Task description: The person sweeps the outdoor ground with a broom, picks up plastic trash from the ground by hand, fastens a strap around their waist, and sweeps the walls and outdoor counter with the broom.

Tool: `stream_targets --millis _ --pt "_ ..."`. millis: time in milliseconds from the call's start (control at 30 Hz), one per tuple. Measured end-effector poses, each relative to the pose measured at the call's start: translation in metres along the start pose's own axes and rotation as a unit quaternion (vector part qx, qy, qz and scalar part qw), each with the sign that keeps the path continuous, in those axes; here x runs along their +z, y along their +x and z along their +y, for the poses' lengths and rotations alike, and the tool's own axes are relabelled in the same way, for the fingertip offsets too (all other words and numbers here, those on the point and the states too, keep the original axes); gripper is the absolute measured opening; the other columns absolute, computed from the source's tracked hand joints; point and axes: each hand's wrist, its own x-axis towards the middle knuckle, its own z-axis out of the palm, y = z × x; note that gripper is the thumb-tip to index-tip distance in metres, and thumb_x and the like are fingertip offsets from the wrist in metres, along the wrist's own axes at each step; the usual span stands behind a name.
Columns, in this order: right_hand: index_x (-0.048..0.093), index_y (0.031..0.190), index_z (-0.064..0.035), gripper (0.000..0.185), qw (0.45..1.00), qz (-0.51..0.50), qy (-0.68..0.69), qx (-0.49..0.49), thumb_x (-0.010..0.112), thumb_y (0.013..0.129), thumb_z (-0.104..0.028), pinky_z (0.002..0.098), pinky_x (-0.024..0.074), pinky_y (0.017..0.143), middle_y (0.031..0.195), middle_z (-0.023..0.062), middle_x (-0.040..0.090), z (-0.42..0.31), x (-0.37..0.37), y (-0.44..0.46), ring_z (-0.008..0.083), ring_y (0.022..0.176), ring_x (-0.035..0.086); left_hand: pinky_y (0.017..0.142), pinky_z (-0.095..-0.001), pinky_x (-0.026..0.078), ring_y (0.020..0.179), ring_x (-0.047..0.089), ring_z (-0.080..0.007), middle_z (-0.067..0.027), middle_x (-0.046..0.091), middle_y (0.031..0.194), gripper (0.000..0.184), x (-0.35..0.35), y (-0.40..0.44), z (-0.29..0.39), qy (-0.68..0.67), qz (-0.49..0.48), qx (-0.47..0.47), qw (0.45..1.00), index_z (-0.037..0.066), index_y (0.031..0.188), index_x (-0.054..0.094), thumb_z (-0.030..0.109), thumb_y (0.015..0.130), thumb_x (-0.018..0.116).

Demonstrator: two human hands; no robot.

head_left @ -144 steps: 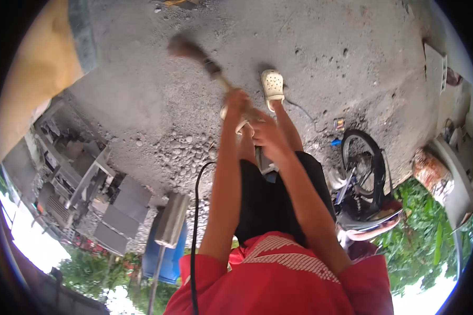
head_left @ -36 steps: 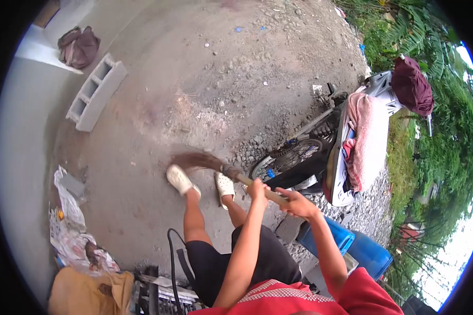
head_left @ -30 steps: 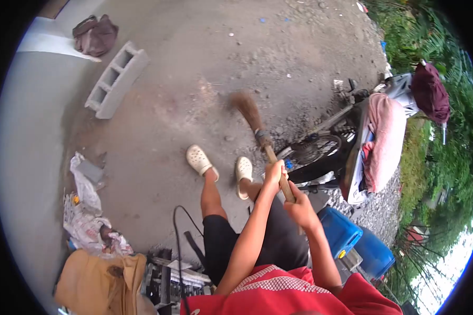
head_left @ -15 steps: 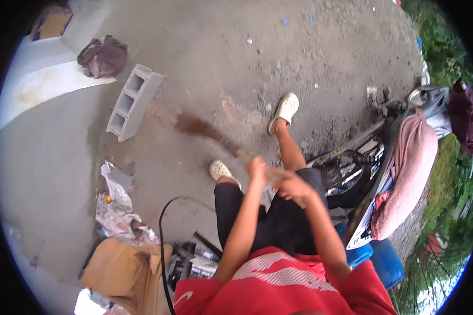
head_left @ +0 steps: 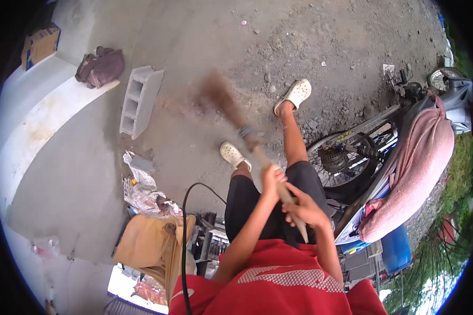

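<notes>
A broom point(head_left: 224, 102) with brown bristles, smeared by motion, slants across the view over the dirt floor. Its pale wooden handle runs back toward my lap. My left hand point(head_left: 273, 180) is wrapped around the middle of the handle. Closer to my body, my right hand point(head_left: 306, 210) grips the handle near its tapered end, thumb and forefinger looser than the rest. The bristles are ahead of my left shoe point(head_left: 234, 155); whether they touch the ground cannot be made out. My right shoe point(head_left: 295, 96) is farther forward.
A grey hollow block point(head_left: 140, 102) stands front left, with a dark cloth bag point(head_left: 100, 67) and a cardboard box point(head_left: 40, 46) beyond. Plastic litter point(head_left: 144, 181) and brown cloth point(head_left: 147, 241) lie left. A motorcycle point(head_left: 347, 157) with a pink towel point(head_left: 412, 168) is close on the right.
The broom's bristles have swung forward and slightly right, away from my left shoe. Both hands stay on the handle, with my right fingers looser. The camera view has shifted.
</notes>
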Motion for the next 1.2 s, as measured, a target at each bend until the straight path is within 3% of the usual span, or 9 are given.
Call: stream_targets --millis 67,167,267,400,567,700,933,1033,1200 --pt "0.027 0.117 -0.0049 0.048 0.998 -0.039 0.047 0.021 0.057 0.080 -0.007 0.0286 0.0510 0.047 0.083 0.0118 0.055 0.002 0.006 0.047 0.0172 0.061 0.058 0.041 -0.0242 0.031 0.041 0.032 -0.0081 0.0041 0.033 0.053 0.020 -0.032 0.017 0.010 0.006 0.144 0.057 0.988 0.014 0.061 0.035 0.014 0.075 0.049" --pt "0.027 0.129 -0.0083 0.058 0.994 -0.053 -0.065 0.068 0.055 0.078 -0.010 0.0223 0.0373 0.040 0.079 0.0067 0.055 -0.030 -0.034 0.090 0.0099 0.050 0.045 0.042 -0.0266 0.033 0.044 0.034 -0.0100 0.0041 0.033 0.055 0.018 -0.034 0.068 0.016 0.049 0.215 0.067 0.973 0.014 0.061 0.035 0.014 0.074 0.048" --pt "0.039 0.123 -0.0078 0.048 0.989 0.137 -0.052 0.009 0.054 0.078 -0.012 0.0210 0.0345 0.037 0.070 0.0015 0.052 -0.064 -0.064 0.045 0.0065 0.046 0.043 0.046 -0.0272 0.035 0.050 0.039 -0.0109 0.0035 0.035 0.057 0.016 0.046 0.110 -0.032 0.131 -0.087 -0.013 0.987 0.018 0.064 0.038 0.015 0.075 0.049" --pt "0.023 0.137 -0.0056 0.058 0.912 0.389 0.008 -0.125 0.048 0.084 -0.011 0.0168 0.0263 0.033 0.066 -0.0024 0.046 -0.092 -0.065 -0.054 0.0021 0.042 0.036 0.035 -0.0293 0.037 0.039 0.045 -0.0135 -0.0032 0.045 0.050 0.014 0.213 0.040 -0.063 0.171 -0.121 -0.074 0.975 0.004 0.060 0.045 0.010 0.070 0.052" --pt "0.021 0.138 -0.0062 0.062 0.864 0.444 -0.016 -0.237 0.050 0.083 -0.005 0.0181 0.0325 0.034 0.061 -0.0014 0.047 -0.095 0.037 -0.031 0.0044 0.039 0.039 0.031 -0.0283 0.034 0.035 0.045 -0.0145 -0.0060 0.048 0.048 0.015 0.202 0.016 -0.019 0.216 -0.369 0.017 0.904 0.002 0.058 0.045 0.010 0.069 0.052" --pt "0.025 0.133 -0.0046 0.061 0.940 0.283 0.065 -0.179 0.050 0.078 -0.001 0.0213 0.0401 0.035 0.064 0.0039 0.051 -0.103 0.102 -0.010 0.0080 0.042 0.047 0.032 -0.0264 0.038 0.037 0.045 -0.0108 -0.0015 0.045 0.050 0.019 0.139 0.002 0.081 0.224 -0.249 0.040 0.941 -0.002 0.079 0.047 0.008 0.068 0.057" --pt "0.032 0.129 -0.0039 0.057 0.996 -0.032 0.040 -0.078 0.054 0.077 -0.007 0.0208 0.0324 0.037 0.065 0.0003 0.047 -0.180 0.140 0.169 0.0069 0.047 0.042 0.042 -0.0271 0.035 0.047 0.042 -0.0111 0.0010 0.041 0.054 0.020 0.031 0.094 0.280 0.216 0.106 0.219 0.946 0.011 0.056 0.040 0.013 0.072 0.052" --pt "0.031 0.132 -0.0046 0.058 0.993 0.048 -0.069 -0.081 0.054 0.079 -0.009 0.0192 0.0321 0.039 0.065 -0.0012 0.046 -0.198 0.117 0.166 0.0058 0.046 0.040 0.048 -0.0276 0.036 0.051 0.043 -0.0108 0.0004 0.043 0.055 0.020 0.046 0.139 0.259 0.208 0.064 0.146 0.965 0.011 0.057 0.040 0.016 0.074 0.050" --pt "0.031 0.133 -0.0120 0.050 0.928 0.290 0.142 -0.184 0.046 0.086 -0.010 0.0156 0.0258 0.034 0.061 -0.0036 0.040 -0.172 0.017 0.076 0.0028 0.040 0.033 0.038 -0.0367 0.044 0.044 0.058 -0.0271 -0.0154 0.053 0.049 0.013 0.213 0.106 0.106 0.368 -0.077 0.120 0.919 -0.007 0.070 0.052 0.003 0.062 0.051"
